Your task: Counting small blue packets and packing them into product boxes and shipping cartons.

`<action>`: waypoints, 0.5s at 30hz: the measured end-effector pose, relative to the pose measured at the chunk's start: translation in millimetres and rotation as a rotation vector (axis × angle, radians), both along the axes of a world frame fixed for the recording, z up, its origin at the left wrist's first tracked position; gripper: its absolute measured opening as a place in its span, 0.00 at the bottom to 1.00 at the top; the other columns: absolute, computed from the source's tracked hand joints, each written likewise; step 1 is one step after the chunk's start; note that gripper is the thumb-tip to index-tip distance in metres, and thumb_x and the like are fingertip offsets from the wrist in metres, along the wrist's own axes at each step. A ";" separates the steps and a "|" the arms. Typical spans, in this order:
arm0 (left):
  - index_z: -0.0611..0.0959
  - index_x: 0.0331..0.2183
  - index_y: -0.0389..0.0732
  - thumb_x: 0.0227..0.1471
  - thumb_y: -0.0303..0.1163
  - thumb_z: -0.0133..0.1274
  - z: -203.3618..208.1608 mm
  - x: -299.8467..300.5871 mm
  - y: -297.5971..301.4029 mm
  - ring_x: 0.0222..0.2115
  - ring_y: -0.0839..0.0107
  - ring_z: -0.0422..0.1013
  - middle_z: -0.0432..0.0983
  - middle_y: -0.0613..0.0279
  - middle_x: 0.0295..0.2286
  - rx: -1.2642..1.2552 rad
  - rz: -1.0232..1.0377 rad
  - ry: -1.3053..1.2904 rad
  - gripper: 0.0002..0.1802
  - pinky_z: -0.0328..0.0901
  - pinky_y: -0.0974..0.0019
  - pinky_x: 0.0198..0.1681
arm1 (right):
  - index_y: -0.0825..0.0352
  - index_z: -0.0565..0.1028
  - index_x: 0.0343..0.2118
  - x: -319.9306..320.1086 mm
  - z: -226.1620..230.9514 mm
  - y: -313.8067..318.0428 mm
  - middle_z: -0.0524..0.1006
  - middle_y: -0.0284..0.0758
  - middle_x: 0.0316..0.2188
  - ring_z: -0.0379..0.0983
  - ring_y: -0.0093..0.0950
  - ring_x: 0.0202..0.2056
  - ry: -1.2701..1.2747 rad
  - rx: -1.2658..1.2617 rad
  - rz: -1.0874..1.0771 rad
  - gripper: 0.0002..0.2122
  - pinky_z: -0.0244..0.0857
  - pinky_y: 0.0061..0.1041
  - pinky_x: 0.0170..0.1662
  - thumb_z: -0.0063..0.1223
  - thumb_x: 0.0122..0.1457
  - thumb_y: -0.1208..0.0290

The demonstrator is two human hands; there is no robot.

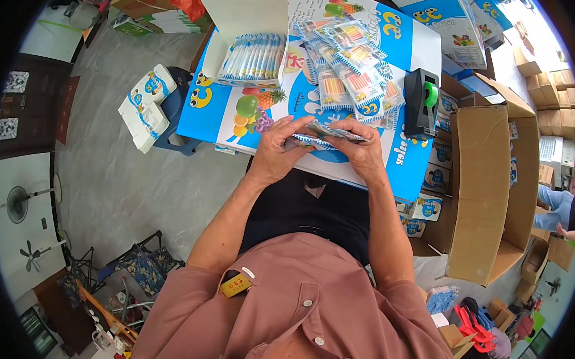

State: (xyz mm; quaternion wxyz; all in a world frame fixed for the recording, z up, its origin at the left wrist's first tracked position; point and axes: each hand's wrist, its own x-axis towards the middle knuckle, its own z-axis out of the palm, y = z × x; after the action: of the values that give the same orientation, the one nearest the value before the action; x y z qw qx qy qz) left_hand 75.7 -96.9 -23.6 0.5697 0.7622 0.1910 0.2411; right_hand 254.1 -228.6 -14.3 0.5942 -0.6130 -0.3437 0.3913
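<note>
My left hand (277,147) and my right hand (364,151) are closed on small blue-and-white plastic sachets (310,142) at the near edge of the table. The sachets are seen edge-on, so their exact number cannot be told. Just beyond my hands lies a loose pile of similar clear-fronted sachets (349,79) showing coloured sticks inside. To the left of the pile stands an open white carton (243,11), its lid raised, with a row of upright sachets (254,57) packed in it.
A black tape dispenser (419,105) with green tape stands at the table's right edge. Large open cardboard boxes (482,194) with small printed cartons (427,207) are on the right. Flattened printed cartons (148,106) lie on a dark blue stool (178,120) at left.
</note>
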 end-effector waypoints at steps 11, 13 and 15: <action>0.80 0.56 0.39 0.47 0.18 0.66 -0.1 -2.6 1.5 0.44 0.70 0.76 0.83 0.58 0.41 0.067 0.016 0.018 0.32 0.65 0.63 0.57 | 0.69 0.82 0.40 -0.4 10.3 1.0 0.81 0.30 0.35 0.73 0.17 0.37 -0.043 -0.019 0.036 0.08 0.66 0.19 0.41 0.64 0.58 0.76; 0.81 0.54 0.38 0.48 0.20 0.67 -1.8 -1.8 0.1 0.44 0.69 0.76 0.82 0.58 0.42 0.035 0.058 0.011 0.30 0.66 0.62 0.55 | 0.71 0.81 0.39 -2.5 12.3 0.3 0.81 0.32 0.36 0.73 0.19 0.39 -0.013 0.034 -0.020 0.10 0.66 0.21 0.43 0.57 0.65 0.68; 0.81 0.53 0.38 0.48 0.21 0.66 1.6 0.2 -1.9 0.44 0.68 0.76 0.81 0.58 0.43 0.036 0.075 0.027 0.28 0.66 0.62 0.55 | 0.71 0.81 0.39 -4.1 10.0 1.2 0.81 0.33 0.36 0.73 0.20 0.39 -0.001 0.071 -0.039 0.13 0.65 0.22 0.45 0.53 0.68 0.65</action>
State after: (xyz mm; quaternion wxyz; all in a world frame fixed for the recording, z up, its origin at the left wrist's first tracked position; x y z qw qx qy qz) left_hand 76.0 -98.8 -22.0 0.5438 0.7678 0.2225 0.2553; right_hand 250.0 -227.3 -4.2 0.6230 -0.5982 -0.3456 0.3670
